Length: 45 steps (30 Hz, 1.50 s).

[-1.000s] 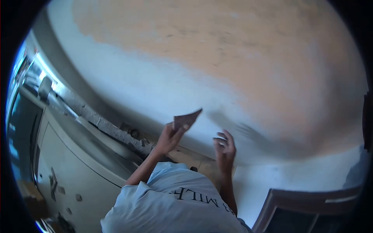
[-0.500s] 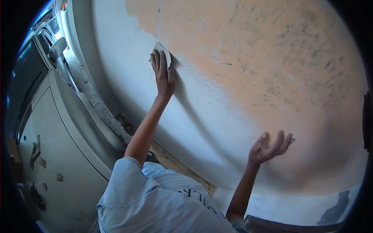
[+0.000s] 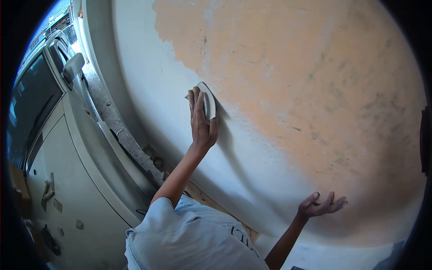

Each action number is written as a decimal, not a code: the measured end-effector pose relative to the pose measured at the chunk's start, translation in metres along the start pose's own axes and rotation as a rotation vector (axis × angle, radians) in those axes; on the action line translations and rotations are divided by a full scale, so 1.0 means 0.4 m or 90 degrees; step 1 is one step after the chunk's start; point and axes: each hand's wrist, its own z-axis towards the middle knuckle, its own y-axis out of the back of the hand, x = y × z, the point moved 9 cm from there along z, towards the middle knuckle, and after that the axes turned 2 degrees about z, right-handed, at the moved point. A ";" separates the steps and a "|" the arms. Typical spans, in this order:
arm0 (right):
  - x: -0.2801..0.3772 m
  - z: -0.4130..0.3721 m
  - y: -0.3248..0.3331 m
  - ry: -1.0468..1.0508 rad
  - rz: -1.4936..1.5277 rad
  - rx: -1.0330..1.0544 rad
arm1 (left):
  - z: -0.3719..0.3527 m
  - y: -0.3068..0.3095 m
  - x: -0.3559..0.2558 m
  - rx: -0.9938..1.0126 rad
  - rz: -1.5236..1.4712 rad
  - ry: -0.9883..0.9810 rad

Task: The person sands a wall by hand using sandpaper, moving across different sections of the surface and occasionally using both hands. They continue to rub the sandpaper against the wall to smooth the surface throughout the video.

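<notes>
- Shirt (image 3: 189,238): pale wrinkled cloth, lettering partly lost in folds
- Right hand (image 3: 318,208): released, fingers loosely curled
- Left hand (image 3: 201,123): straightish fingers hold thin curved sheet (image 3: 209,105) against wall (image 3: 153,85); it's beneath them, edges out both sides, underside hidden
- Wall: white, ragged orange patch (image 3: 270,58), dark scuffs

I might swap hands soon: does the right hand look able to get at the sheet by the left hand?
Probably yes. The right hand looks empty, and only bare wall seems to lie between, though the left hand's fingers cover part of the sheet.
</notes>
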 end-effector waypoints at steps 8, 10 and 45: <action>-0.019 -0.024 0.002 -0.007 -0.063 0.029 | 0.129 0.052 0.101 -0.029 0.008 0.006; -0.018 -0.026 -0.003 -0.016 -0.071 0.029 | 0.177 0.071 0.156 -0.060 -0.001 0.039; 0.163 0.182 -0.010 -0.185 0.084 -0.036 | 0.004 -0.044 0.001 0.151 -0.056 -0.120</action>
